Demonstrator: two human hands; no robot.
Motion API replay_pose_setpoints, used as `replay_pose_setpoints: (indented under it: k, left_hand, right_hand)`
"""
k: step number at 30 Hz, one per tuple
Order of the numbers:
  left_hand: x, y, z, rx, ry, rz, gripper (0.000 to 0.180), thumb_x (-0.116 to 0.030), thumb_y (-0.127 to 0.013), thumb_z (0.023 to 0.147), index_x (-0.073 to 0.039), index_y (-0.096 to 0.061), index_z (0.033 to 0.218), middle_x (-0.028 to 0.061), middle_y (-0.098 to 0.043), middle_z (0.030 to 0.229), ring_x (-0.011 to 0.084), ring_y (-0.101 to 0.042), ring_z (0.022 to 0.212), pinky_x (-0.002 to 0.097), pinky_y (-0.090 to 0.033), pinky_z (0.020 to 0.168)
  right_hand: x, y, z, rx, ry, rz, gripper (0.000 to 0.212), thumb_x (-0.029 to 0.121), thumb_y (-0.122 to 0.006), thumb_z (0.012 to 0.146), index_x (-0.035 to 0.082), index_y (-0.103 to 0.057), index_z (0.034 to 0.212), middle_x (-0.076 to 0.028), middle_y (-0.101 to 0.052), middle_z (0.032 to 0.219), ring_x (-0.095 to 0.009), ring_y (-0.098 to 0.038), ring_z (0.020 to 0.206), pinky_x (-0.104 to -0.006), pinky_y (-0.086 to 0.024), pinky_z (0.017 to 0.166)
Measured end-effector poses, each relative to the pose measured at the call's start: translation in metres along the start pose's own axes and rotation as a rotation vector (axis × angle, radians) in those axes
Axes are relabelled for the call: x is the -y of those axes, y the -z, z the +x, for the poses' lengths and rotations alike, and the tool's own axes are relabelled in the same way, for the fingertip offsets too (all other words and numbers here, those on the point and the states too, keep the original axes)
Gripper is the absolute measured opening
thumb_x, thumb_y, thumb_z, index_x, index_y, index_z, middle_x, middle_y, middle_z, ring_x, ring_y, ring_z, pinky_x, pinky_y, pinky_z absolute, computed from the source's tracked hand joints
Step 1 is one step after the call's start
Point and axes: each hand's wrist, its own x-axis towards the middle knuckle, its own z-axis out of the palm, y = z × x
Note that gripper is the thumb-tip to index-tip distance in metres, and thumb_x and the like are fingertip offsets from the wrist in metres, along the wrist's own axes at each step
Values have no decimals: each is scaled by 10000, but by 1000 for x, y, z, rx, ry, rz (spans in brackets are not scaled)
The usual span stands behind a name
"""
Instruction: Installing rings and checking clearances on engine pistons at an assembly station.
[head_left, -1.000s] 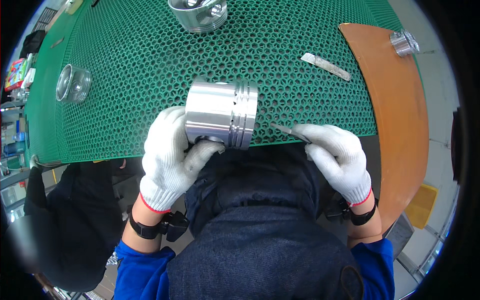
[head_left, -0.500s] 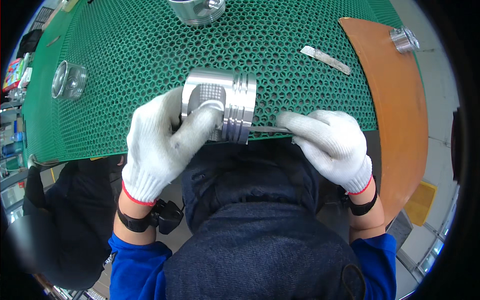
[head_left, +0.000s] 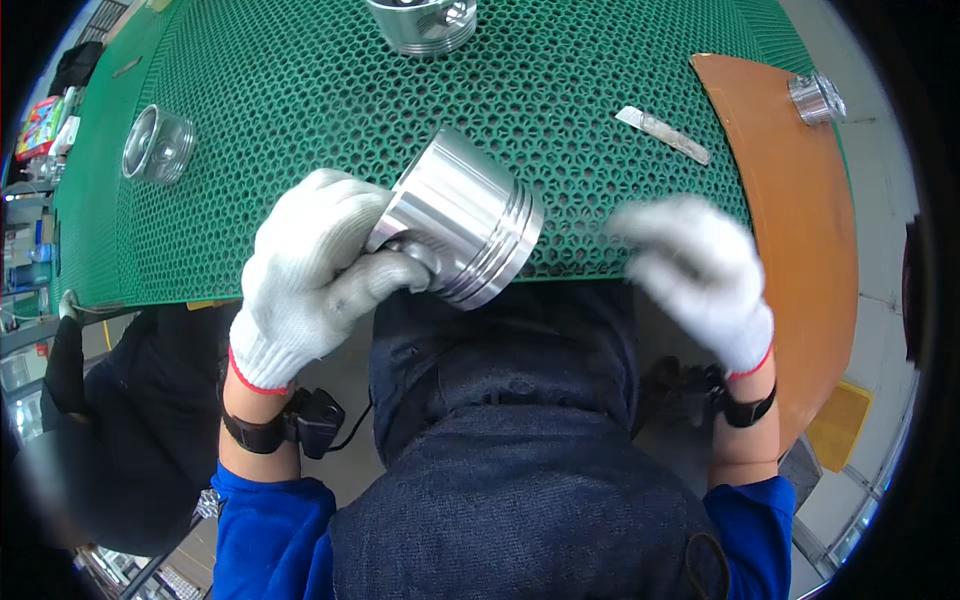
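A shiny metal piston (head_left: 462, 205) is gripped in my left hand (head_left: 310, 260), which wears a white knitted glove with a red cuff edge. The thumb is pressed at the pin-hole side. The piston tilts, its ring grooves pointing toward the lower right, above the front edge of the green mat (head_left: 300, 110). To the right, clear of the piston, hovers my gloved right hand (head_left: 700, 270). Motion smears its fingers, so whether a tool is in them does not show. Beyond it a flat scraper-like blade with a wrapped handle (head_left: 662, 135) lies on the mat.
Another piston (head_left: 425, 25) stands at the far edge of view, and one more (head_left: 158, 145) lies on the left. A smaller metal part (head_left: 816, 98) rests on the brown board (head_left: 800, 250) at right. A person in dark clothes (head_left: 150, 430) is at the lower left.
The piston has turned in my left hand, its grooved end swinging to the lower right. My right hand has drawn away rightward; the thin metal tool it held at the grooves no longer shows.
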Motion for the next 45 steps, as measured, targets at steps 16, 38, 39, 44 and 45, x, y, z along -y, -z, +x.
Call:
replay_pose_setpoints:
  k: [16, 38, 39, 44, 45]
  left_hand:
    - [18, 22, -22, 7, -321, -197, 534, -452, -731, 692, -5, -703, 983, 111, -676, 907, 315, -639, 887, 397, -520, 754]
    - [6, 17, -12, 74, -297, -203, 488, -420, -757, 684, -45, -717, 994, 68, -669, 858, 268, -630, 847, 367, -513, 746]
    - [3, 17, -11, 83, -268, -173, 466, -404, -758, 695, -49, -721, 993, 64, -670, 859, 262, -629, 844, 364, -510, 747]
    - [-3, 39, -2, 26, -249, 15, 418, -361, -763, 722, -63, -715, 1012, 65, -672, 858, 265, -628, 844, 369, -504, 763]
    - [3, 45, 4, -42, -225, 201, 401, -316, -776, 722, -37, -696, 999, 91, -661, 860, 290, -620, 838, 388, -495, 761]
  right_hand:
    - [-17, 13, 11, -93, -324, 90, 219, -68, -645, 779, 50, -711, 952, -84, -633, 912, -186, -625, 813, -296, -499, 719]
    - [36, -4, 9, -10, -48, 69, 420, -91, -642, 644, 139, -746, 981, -98, -613, 917, -243, -648, 808, -327, -535, 685]
    - [39, -5, 10, -22, -23, 105, 402, -79, -655, 654, 134, -745, 983, -96, -616, 920, -240, -647, 808, -327, -533, 685]
    - [-4, -7, 10, -398, -330, -1, 297, -14, -688, 799, 78, -697, 1081, -122, -641, 985, -268, -653, 842, -332, -532, 749]
    - [-18, -5, 6, -405, -330, -152, 324, -15, -687, 799, 73, -681, 1111, -130, -643, 996, -268, -658, 857, -334, -534, 758]
